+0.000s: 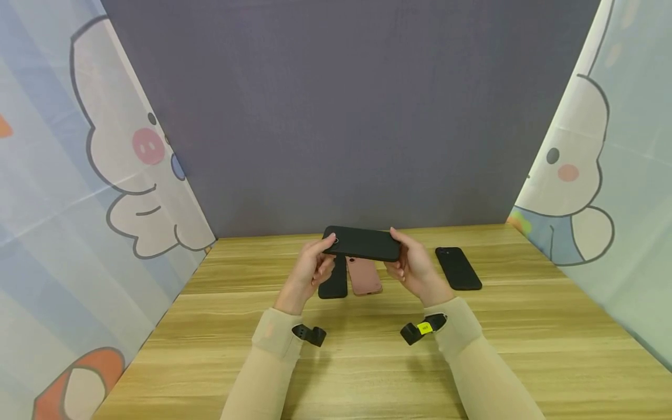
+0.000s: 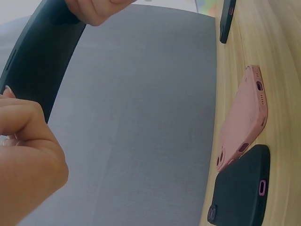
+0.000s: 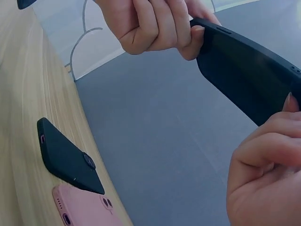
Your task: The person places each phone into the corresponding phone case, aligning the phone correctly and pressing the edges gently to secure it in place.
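Observation:
A black phone in a case (image 1: 362,243) is held sideways above the table by both hands. My left hand (image 1: 311,267) pinches its left end, the thumb on top beside the camera ring. The right end is gripped by my right hand (image 1: 417,268), thumb on the upper face and other fingers curled below. From beneath, the right wrist view shows the phone's dark face (image 3: 244,70) and raised case rim. Behind and below the hands lie another black phone (image 1: 333,281), partly covered by the held one, and a pink phone (image 1: 364,276) beside it.
A third black phone (image 1: 458,269) lies to the right on the wood-grain table (image 1: 367,373). A grey panel (image 1: 346,116) rises along the table's back edge. Cartoon-printed curtains (image 1: 47,233) hang at both sides. Small black wrist cameras are strapped over the sleeves.

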A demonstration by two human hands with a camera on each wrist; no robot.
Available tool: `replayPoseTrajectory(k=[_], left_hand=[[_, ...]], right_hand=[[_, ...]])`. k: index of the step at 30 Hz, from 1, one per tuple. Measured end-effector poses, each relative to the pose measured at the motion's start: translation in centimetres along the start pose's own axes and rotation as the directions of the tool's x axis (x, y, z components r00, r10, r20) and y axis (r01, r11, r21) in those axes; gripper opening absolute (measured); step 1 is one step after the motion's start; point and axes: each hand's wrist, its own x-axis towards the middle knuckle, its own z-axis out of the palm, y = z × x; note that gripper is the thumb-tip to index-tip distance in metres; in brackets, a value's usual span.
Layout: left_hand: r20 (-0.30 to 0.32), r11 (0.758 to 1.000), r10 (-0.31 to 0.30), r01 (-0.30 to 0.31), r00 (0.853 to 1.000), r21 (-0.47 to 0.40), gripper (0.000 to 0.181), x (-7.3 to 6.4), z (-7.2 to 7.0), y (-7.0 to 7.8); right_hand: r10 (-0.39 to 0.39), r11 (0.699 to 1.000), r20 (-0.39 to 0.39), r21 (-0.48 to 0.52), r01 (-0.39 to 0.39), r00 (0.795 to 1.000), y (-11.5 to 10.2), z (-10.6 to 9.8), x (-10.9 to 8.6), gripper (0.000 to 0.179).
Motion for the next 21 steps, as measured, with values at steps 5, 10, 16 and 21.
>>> replayPoseTrajectory(k=[5,10,16,21], left_hand=[[0.017,1.000,-0.004,0.004,1.000,0.001,0.048,0.04,-0.06,0.06],[-0.014,0.997,-0.069,0.068,0.998,-0.020,0.055,-0.01,-0.41,0.23],[-0.106,0.991,-0.121,0.115,0.987,-0.062,0.056,0.02,-0.79,0.18],[-0.124,0.995,-0.096,0.091,0.988,-0.045,0.049,0.18,-0.61,0.03]], right_hand=[[-0.005,0.998,0.002,-0.063,0.005,1.000,0.04,0.05,0.01,0.047],[-0.046,0.991,0.033,-0.124,0.050,0.998,0.09,0.10,0.02,0.049],[-0.059,0.987,0.123,-0.145,0.076,0.991,0.39,0.07,0.01,0.050],[-0.050,0.986,0.134,-0.150,0.070,0.990,0.49,0.10,-0.13,0.048]])
